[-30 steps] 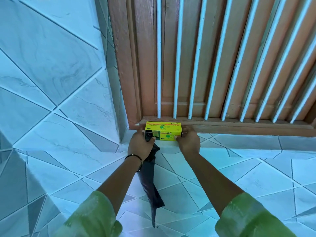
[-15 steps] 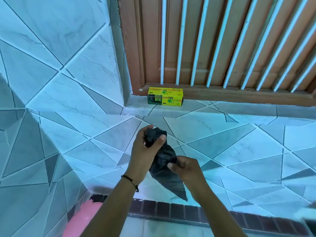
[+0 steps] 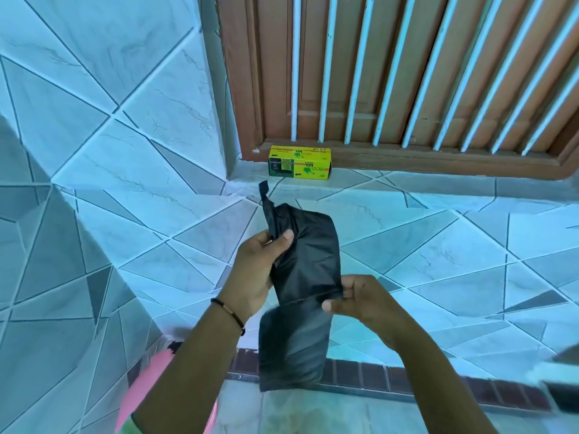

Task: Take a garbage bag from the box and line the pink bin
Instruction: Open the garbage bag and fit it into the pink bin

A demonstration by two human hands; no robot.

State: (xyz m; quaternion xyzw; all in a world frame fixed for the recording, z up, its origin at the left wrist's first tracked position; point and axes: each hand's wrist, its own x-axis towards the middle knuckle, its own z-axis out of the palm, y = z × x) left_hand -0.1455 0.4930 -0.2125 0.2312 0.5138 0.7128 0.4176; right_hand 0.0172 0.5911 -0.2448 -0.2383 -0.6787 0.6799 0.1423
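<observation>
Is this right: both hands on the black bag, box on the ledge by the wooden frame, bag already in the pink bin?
Not quite. The head view shows the bag held in the air, still folded, not in the pink bin, which sits low at the left. The rest holds: the left hand and right hand both hold it, and the box sits on the ledge by the wooden frame.

I see the box (image 3: 299, 162) at upper centre of the frame, on the tiled ledge (image 3: 438, 220), backed against the barred door (image 3: 391, 73). Below it, mid-frame, the garbage bag (image 3: 305, 261) hangs between my left hand (image 3: 255, 270) and right hand (image 3: 363, 300). The bin (image 3: 147, 380) sits lower left, under my left arm.
</observation>
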